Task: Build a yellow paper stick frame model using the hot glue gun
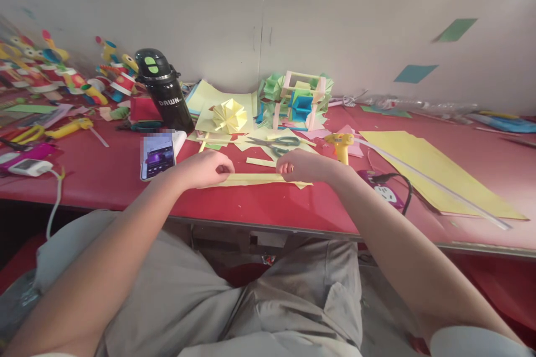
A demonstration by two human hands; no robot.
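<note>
A long strip of yellow paper [255, 179] lies near the table's front edge, stretched between my two hands. My left hand [207, 168] has its fingers curled closed at the strip's left end. Toward the other end, my right hand [305, 165] is closed on the strip with the fingers folded in. The fingertips are partly hidden. Just behind the strip are a short folded yellow paper piece [260, 162] and scissors [274, 141] lying among paper scraps. A yellow folded paper ball [230, 116] sits farther back on paper sheets.
A black bottle [165, 92] and a phone [157, 157] stand to the left. On the right are a yellow glue gun [341, 145], a purple power strip [387, 192] and yellow sheets [427, 173]. A paper frame model [299, 103] stands behind, near the grey partition [355, 28].
</note>
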